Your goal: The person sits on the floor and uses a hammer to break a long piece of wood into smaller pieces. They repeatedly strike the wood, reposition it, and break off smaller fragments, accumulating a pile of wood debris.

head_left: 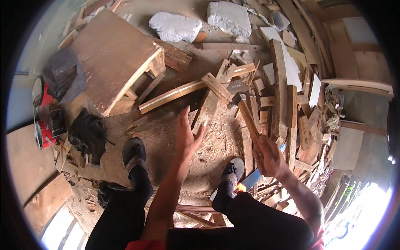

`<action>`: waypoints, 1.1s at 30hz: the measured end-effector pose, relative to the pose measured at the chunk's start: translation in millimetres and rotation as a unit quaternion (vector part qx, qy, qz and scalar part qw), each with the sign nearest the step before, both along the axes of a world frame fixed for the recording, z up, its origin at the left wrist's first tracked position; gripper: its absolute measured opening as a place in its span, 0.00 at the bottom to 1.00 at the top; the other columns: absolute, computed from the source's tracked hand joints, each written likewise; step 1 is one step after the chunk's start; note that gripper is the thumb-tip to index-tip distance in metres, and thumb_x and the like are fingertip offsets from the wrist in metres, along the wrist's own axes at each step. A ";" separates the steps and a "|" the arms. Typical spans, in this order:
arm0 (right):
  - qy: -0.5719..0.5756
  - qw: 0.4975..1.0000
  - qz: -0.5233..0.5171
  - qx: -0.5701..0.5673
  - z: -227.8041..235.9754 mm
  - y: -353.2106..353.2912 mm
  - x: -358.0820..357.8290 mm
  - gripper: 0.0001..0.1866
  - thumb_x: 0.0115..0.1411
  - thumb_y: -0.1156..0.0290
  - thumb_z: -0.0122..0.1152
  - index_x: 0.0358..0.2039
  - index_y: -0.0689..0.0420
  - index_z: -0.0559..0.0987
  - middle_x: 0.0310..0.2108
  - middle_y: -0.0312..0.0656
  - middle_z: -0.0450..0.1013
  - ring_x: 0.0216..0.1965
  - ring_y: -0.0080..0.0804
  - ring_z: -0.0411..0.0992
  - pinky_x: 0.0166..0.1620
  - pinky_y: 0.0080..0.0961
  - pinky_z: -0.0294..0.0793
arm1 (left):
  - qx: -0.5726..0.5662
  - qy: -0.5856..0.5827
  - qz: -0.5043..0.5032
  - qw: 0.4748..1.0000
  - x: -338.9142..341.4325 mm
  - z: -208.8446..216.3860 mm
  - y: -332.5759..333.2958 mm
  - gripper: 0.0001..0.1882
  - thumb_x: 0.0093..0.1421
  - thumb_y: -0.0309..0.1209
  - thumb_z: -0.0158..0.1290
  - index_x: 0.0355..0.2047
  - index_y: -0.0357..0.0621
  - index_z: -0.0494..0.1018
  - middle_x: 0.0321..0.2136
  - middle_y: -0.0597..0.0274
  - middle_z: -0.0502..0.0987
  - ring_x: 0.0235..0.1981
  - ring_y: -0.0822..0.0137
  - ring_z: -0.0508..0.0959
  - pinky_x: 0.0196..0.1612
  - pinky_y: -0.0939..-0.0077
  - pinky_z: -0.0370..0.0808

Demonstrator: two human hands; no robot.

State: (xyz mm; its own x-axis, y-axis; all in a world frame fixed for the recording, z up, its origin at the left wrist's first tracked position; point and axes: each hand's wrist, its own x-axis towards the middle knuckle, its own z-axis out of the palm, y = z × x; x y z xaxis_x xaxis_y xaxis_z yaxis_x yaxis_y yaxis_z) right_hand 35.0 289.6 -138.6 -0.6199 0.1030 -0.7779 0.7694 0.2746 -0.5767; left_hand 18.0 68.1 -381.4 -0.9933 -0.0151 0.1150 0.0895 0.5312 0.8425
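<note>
My right hand grips the wooden handle of a hammer; its dark head is close to the end of a short wooden block. That block lies across a long wooden strip with a pale stripe and a wider board. My left hand is empty, fingers apart, just above the lower part of the wider board. Below my right hand a blue flat blade, seemingly a handsaw, lies near my right foot, partly hidden.
Wood scraps pile up on the right. A low wooden table stands at the far left. Two pale stone slabs lie at the back. Black plastic bags and red cans sit on the left.
</note>
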 end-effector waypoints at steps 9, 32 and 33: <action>0.217 0.946 0.167 0.172 -34.6 22.9 11.4 0.21 0.66 0.71 0.56 0.57 0.68 0.70 0.26 0.48 0.77 0.27 0.27 0.75 0.33 0.28 0.74 | 0.245 -0.114 -0.065 0.961 -125.6 31.8 16.6 0.32 0.62 0.34 0.60 0.63 0.38 0.61 0.52 0.47 0.74 0.52 0.61 0.76 0.54 0.66 0.74; 0.051 0.997 0.056 -0.020 -14.8 42.0 14.4 0.24 0.68 0.68 0.54 0.63 0.62 0.66 0.28 0.40 0.74 0.21 0.20 0.67 0.24 0.21 0.67 | 0.081 -0.037 -0.138 0.986 -71.5 38.2 -10.8 0.33 0.52 0.28 0.68 0.58 0.46 0.69 0.58 0.55 0.72 0.60 0.59 0.71 0.58 0.61 0.70; 0.021 0.997 0.034 -0.063 -9.0 39.1 11.0 0.25 0.69 0.69 0.53 0.65 0.61 0.64 0.27 0.38 0.73 0.17 0.18 0.64 0.20 0.19 0.64 | 0.057 -0.031 -0.134 0.989 -74.2 35.3 -9.5 0.33 0.51 0.29 0.68 0.57 0.46 0.69 0.57 0.55 0.73 0.59 0.59 0.72 0.58 0.61 0.71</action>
